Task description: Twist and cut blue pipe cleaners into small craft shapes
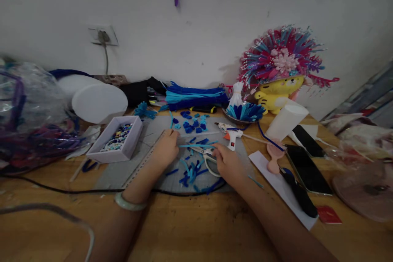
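Note:
A light blue pipe cleaner (196, 146) stretches level between my two hands, low over the grey mat (113, 175). My left hand (166, 148) is closed on its left end, near the far end of a ruler (139, 168). My right hand (227, 161) pinches the other end. Scissors with white handles (211, 164) lie below the pipe cleaner, close beside my right fingers. Cut blue pieces (190, 172) are scattered on the mat nearer me. Beyond my hands sit small blue curled pieces (194, 125).
A white box of beads (135, 141) stands left. A glue gun (232, 139) and a bowl of blue pieces (242, 120) are to the right, with phones (308, 168) farther over. Pipe cleaner bundles (196, 97) lie by the wall. A black cable (76, 191) crosses in front.

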Demonstrator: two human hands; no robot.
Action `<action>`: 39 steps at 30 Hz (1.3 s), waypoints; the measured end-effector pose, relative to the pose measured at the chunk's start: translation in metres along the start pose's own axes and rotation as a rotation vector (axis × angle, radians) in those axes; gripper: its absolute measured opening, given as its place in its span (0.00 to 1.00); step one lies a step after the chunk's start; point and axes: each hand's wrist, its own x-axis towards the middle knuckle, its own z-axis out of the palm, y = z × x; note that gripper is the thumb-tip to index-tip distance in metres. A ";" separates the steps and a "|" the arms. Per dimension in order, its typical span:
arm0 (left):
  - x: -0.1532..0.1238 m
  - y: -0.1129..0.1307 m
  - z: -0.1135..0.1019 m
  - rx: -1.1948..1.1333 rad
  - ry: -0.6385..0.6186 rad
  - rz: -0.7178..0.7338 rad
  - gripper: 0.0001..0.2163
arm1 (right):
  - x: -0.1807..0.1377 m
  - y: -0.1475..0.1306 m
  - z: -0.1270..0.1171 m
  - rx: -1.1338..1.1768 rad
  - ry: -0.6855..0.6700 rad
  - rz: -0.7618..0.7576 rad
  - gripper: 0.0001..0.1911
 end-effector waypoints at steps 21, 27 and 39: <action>-0.024 0.060 0.007 -1.454 -0.344 -0.256 0.10 | -0.004 -0.001 0.008 -0.010 -0.011 -0.058 0.14; -0.025 0.064 0.002 -1.489 -0.205 -0.348 0.13 | -0.005 -0.002 0.007 0.006 -0.025 -0.085 0.13; -0.025 0.063 -0.006 -1.604 -0.135 -0.301 0.14 | -0.003 -0.001 -0.004 -0.078 0.043 0.005 0.14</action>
